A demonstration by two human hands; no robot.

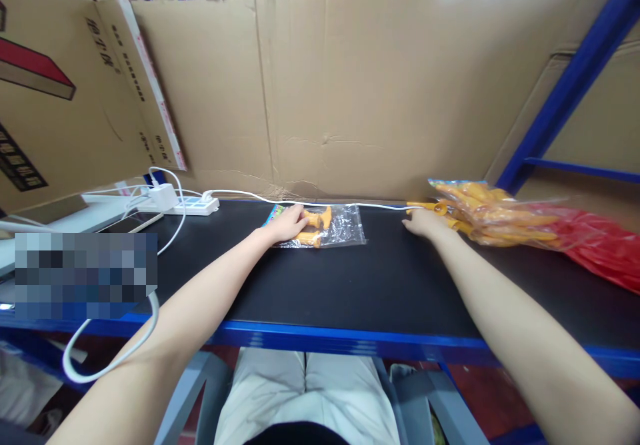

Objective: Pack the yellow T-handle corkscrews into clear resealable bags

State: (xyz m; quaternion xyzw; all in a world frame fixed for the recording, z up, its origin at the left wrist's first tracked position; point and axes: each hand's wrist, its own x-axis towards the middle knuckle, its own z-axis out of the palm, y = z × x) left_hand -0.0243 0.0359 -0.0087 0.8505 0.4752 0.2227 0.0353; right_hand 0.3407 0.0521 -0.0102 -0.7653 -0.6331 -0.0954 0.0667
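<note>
Left hand [289, 224] on clear packet [347, 226], orange pieces [326, 218] inside; right hand [425, 222] at orange parts [440, 208], black tabletop [345, 292]. I can't tell whether either grip closed.

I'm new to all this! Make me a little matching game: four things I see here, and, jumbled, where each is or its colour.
1. Left hand
2. Right hand
3. Tabletop
4. Power strip

A. Black
B. Near the bulging bag at the right
C. White, with a cable running from it
D. On a flat clear packet

Pairs: 1-D, 2-B, 3-A, 4-C
</note>
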